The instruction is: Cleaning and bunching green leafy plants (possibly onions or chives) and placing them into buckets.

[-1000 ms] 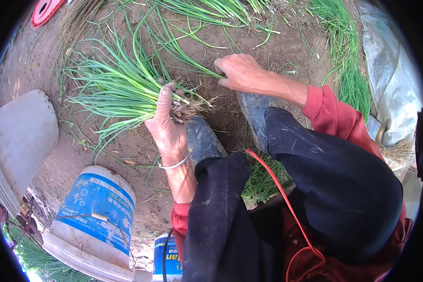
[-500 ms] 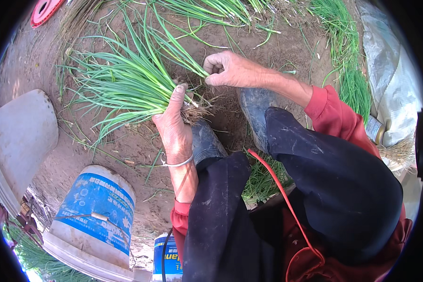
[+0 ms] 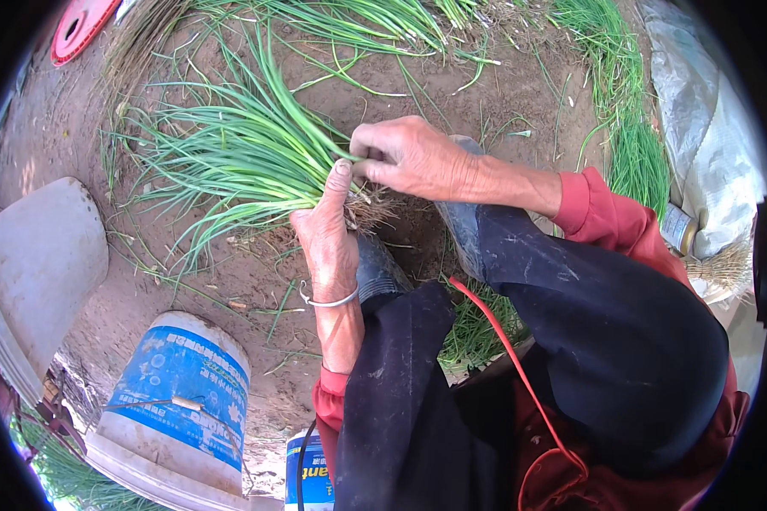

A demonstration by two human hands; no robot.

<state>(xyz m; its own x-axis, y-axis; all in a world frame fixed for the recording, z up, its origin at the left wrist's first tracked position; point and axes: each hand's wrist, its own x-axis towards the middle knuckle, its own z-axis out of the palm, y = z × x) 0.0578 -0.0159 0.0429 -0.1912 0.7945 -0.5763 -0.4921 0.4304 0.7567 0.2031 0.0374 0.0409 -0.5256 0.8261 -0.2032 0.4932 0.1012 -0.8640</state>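
Note:
My left hand (image 3: 326, 243) is closed round the root end of a thick bunch of scallions (image 3: 247, 157). Its thumb presses on top, and the green leaves fan out to the far left. Brown, hairy roots (image 3: 368, 211) stick out on the near right of that fist. My right hand (image 3: 418, 160) pinches a few scallion stalks right at the left thumb, where they lie along the bunch. The fingertips of the right hand partly hide the ends of those stalks.
More scallions (image 3: 375, 25) lie on the soil at the far side, and a long green heap (image 3: 635, 140) runs down the right beside a plastic sheet (image 3: 699, 111). Blue-and-white buckets (image 3: 179, 392) stand near left. A red disc (image 3: 81, 32) lies far left.
My right hand has moved left and slightly down, bringing its few scallion stalks from apart to against the bunch. My left hand keeps its hold and has shifted slightly right.

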